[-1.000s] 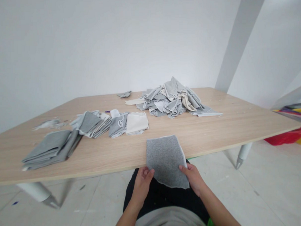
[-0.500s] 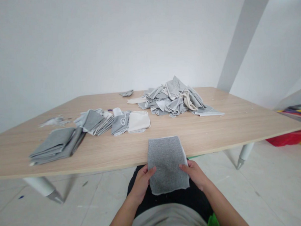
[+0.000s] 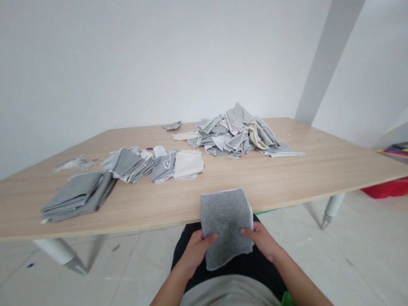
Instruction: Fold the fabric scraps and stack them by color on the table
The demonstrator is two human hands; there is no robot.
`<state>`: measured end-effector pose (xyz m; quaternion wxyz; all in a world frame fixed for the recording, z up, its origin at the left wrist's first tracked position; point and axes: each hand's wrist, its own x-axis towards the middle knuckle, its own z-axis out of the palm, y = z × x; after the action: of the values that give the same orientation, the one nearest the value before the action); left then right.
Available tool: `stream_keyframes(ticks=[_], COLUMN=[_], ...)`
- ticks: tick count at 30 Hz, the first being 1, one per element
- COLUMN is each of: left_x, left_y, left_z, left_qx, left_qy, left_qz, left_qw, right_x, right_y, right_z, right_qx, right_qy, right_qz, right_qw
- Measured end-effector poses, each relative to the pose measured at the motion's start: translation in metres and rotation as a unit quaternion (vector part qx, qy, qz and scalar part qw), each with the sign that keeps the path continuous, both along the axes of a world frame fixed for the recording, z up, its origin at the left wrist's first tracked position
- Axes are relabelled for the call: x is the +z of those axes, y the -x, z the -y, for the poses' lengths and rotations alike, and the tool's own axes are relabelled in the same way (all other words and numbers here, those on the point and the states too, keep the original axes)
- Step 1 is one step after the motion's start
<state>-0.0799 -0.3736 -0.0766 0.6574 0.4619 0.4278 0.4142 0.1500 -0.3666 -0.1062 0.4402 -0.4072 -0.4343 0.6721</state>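
Note:
A grey piece of fabric (image 3: 226, 214), roughly rectangular with a pale edge along its right side, is held over my lap at the table's front edge. My left hand (image 3: 196, 248) grips its left side, thumb on top and fingers hidden beneath. On the opposite side, my right hand (image 3: 260, 240) pinches the fabric the same way. Its top part overlaps the table edge in view; whether it rests on the wood I cannot tell.
On the wooden table (image 3: 152, 208) lie folded grey fabric (image 3: 74, 195), a grey and white fabric stack (image 3: 129, 164), a grey bundle (image 3: 163, 167) and cream pieces (image 3: 189, 164). Behind rises a loose fabric heap (image 3: 233, 134). A red item (image 3: 389, 187) is at the right.
Both hands have shifted slightly inward and down with the fabric. The fabric has tilted a little, its lower left corner now hanging lower. The piles on the table look unchanged.

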Motion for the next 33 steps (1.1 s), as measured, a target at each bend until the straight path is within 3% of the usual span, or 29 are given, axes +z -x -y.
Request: stream_keyframes(ticks=[5,9,12,17,20,24,27,30,33], left_x=[-0.005,0.004,0.021,0.051,0.069,0.091,0.097,0.09,0.081], left_y=[0.003,0.01,0.015,0.023,0.028,0.033,0.033,0.032,0.031], left_z=[0.001,0.006,0.015,0.03,0.038,0.048,0.051,0.049,0.047], left_qx=[0.015,0.0,-0.007,0.008,0.006,0.041,0.1,0.171,0.187], left_qy=[-0.027,-0.052,-0.087,-0.159,-0.234,-0.363,-0.441,-0.5,-0.506], left_qz=[-0.032,-0.068,-0.097,-0.161,-0.199,-0.211,-0.193,-0.186,-0.19], left_qw=[0.999,0.996,0.991,0.974,0.952,0.907,0.871,0.828,0.821], right_x=[-0.008,-0.005,0.012,0.056,0.083,0.108,0.111,0.103,0.101], right_y=[0.001,-0.001,-0.005,-0.011,-0.013,-0.015,-0.015,-0.016,-0.019], right_z=[0.004,0.013,0.025,0.042,0.051,0.06,0.063,0.061,0.06], right_qx=[-0.016,0.006,0.041,0.055,0.019,-0.026,-0.087,-0.179,-0.218], right_qy=[-0.003,-0.011,-0.045,-0.159,-0.252,-0.407,-0.454,-0.467,-0.48], right_qz=[0.048,0.035,0.044,0.122,0.2,0.237,0.252,0.279,0.267], right_qw=[0.999,0.999,0.997,0.978,0.946,0.882,0.85,0.82,0.807])
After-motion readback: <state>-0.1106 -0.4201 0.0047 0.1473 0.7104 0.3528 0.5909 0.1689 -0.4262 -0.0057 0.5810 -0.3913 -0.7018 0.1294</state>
